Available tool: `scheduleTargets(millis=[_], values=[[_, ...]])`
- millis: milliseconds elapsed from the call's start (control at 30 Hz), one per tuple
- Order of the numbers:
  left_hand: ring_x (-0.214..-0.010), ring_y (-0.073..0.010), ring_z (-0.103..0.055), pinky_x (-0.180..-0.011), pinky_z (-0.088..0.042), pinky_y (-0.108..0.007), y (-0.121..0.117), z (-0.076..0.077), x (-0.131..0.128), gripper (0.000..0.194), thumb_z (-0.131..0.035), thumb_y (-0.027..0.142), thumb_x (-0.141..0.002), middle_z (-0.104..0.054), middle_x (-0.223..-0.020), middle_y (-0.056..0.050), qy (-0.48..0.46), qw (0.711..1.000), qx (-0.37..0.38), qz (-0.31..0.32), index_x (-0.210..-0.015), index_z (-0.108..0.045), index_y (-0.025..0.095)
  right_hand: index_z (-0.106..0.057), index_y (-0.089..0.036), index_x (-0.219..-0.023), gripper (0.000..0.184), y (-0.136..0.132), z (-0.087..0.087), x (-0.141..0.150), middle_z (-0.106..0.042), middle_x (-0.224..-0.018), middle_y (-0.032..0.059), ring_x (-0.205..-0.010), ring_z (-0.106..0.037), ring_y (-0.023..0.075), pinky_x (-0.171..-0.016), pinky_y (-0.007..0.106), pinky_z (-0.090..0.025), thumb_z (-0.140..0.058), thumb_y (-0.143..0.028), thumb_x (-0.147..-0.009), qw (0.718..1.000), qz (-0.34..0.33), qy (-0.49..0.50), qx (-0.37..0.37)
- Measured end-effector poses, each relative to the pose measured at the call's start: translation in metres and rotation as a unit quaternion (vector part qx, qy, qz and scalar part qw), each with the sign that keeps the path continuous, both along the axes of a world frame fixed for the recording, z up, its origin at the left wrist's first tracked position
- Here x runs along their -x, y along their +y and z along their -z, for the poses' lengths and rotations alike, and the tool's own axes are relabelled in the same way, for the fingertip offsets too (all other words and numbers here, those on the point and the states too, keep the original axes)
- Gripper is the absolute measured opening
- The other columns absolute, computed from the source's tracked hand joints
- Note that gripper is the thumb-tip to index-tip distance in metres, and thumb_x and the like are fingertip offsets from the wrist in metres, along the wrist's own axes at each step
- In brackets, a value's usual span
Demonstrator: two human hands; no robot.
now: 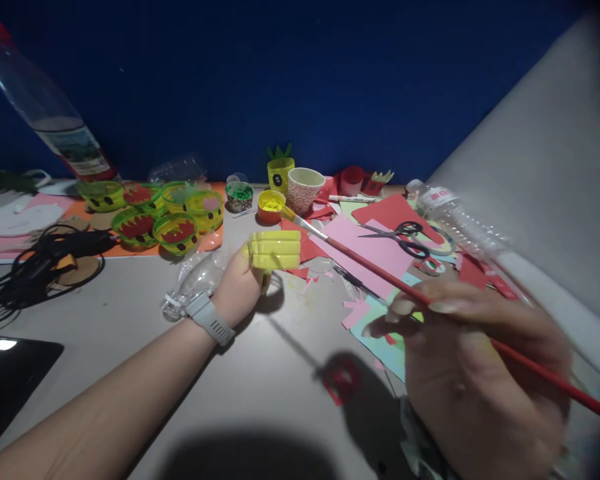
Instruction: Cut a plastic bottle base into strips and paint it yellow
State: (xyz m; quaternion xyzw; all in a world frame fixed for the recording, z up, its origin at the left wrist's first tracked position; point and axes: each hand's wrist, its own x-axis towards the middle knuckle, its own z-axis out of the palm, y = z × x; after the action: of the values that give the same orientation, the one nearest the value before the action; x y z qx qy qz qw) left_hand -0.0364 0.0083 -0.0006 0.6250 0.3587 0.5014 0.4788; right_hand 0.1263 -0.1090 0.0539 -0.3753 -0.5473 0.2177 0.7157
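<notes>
Yellow and ribbed: gripping a painted piece in one hand, a brush in the other

Grasping the ribbed piece (276, 250) near the middle of the view with the fingers of the left hand (243, 288), partly hiding them behind it, and wearing a grey watch (211, 319) on that wrist. Pinching the red brush (357, 257) between thumb and fingers of the right hand (485, 373) at four o'clock, pointing its yellow-stained bristles towards eleven, next to the yellow paint (271, 201); not telling whether bristles and paint cup are touching.

Seeing green paint (239, 192) standing at ten o'clock, a patterned cup (305, 193) at twelve and, just behind it to the left, a yellow pot (280, 175) bearing green leaves. Finding a cluster of painted cups (177, 230) sitting at nine, partly over orange paper (150, 249), with clear plastic (196, 277) lying beside the left wrist.

Spotting a black cable (35, 267) coiling farther out at nine, a phone (17, 380) lying at eight and a tall bottle (55, 113) tilting in view at ten. Viewing scissors (405, 235) lying open on red and pink paper at three, a clear bottle (463, 217) lying beyond them, and a red patch (341, 381) showing between five and six.
</notes>
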Motion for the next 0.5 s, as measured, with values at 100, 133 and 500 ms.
scheduleTargets(millis=[100, 133, 500], values=[[-0.086, -0.0172, -0.064, -0.087, -0.052, -0.034, 0.001, 0.001, -0.001, 0.021, -0.044, 0.008, -0.078, -0.070, -0.089, -0.005, -0.001, 1.000, 0.000, 0.015, -0.082, -0.061, 0.018, -0.064, -0.020, -0.091, 0.021, -0.003, 0.001, 0.000, -0.058, -0.085, 0.0041, -0.072, -0.059, 0.0139, -0.055, 0.032, -0.059, -0.045, -0.010, -0.088, 0.998, -0.047, 0.013, 0.040], [-0.088, -0.0182, -0.065, -0.088, -0.052, -0.035, 0.001, 0.001, -0.001, 0.020, -0.044, 0.009, -0.078, -0.070, -0.088, -0.005, -0.001, 1.000, 0.001, 0.019, -0.081, -0.061, 0.019, -0.064, -0.019, -0.091, 0.022, -0.003, 0.001, 0.000, -0.057, -0.084, 0.0041, -0.073, -0.058, 0.0135, -0.057, 0.031, -0.058, -0.044, -0.010, -0.089, 0.998, -0.051, 0.007, 0.041], [-0.103, -0.0209, -0.065, -0.095, -0.050, -0.038, 0.002, 0.011, 0.003, 0.031, -0.040, 0.004, -0.079, -0.071, -0.103, -0.006, 0.077, 0.996, -0.025, -0.038, -0.100, -0.059, 0.019, -0.066, -0.020, -0.079, 0.018, 0.002, -0.003, -0.002, -0.057, -0.071, 0.0023, -0.063, -0.056, 0.0137, -0.056, 0.029, -0.047, -0.049, -0.017, -0.083, 0.998, -0.011, 0.010, 0.057]])
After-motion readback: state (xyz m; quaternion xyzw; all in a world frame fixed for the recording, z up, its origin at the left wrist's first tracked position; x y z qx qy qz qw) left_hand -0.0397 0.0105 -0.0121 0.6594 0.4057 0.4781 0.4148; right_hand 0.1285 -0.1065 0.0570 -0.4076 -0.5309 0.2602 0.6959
